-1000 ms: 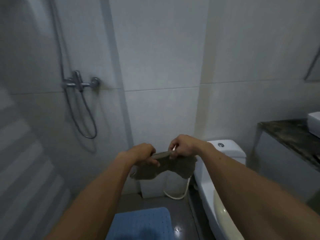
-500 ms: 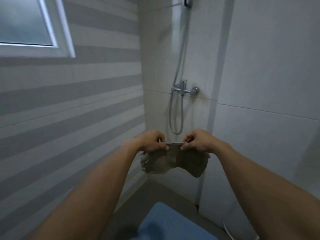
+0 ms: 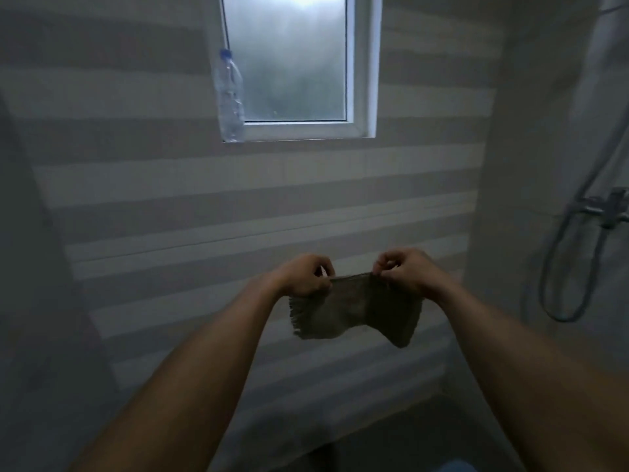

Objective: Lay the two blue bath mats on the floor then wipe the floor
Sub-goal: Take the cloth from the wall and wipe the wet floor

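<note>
Left hand [image 3: 306,275] and right hand [image 3: 403,272] each pinch the top edge of a small frayed grey-brown cloth [image 3: 354,310], stretched between them at chest height, well above the floor. Only a blue mat corner [image 3: 454,467] shows.

Risk: thin pinch may slip, dropping one corner.

Clear plastic bottle [image 3: 230,97] on window sill [image 3: 299,132]; contents indiscernible.

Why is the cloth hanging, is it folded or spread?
Spread: both hands, left and right, pinch the cloth's top edge apart.
</note>
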